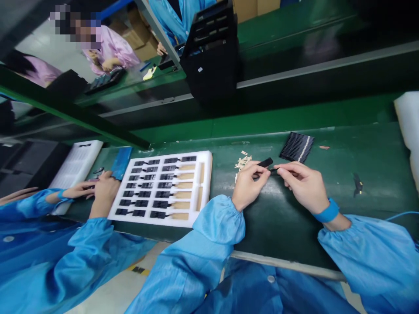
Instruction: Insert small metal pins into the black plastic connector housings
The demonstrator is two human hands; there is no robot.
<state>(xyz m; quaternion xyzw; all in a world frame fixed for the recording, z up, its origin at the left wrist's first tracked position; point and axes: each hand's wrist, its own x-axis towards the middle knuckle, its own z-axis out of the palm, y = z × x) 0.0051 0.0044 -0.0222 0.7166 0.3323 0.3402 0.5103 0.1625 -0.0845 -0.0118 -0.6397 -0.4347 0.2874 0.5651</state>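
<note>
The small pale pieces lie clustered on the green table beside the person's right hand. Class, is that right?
Wrong hand: the head view shows the small pale pieces clustered beside the person's left hand, though they do lie on the green table.

Tabletop (288, 222) sheen, blurred stretched edges

Wearer's hands, centre-right: 2, left hand (247, 185) and right hand (304, 181). Co-worker's hands (105, 192), left: 2. Blue wristbands (328, 211): 2. White trays: 2, centre tray (207, 174), left tray (73, 168). Black parts (164, 185) in centre tray: about 22, columns 7, 7, 7, 1. Ribbed black bundle (296, 147), right: 1. Tan heap (242, 163): too jumbled to count. Stray tan piece (324, 147), right: 1.
</note>
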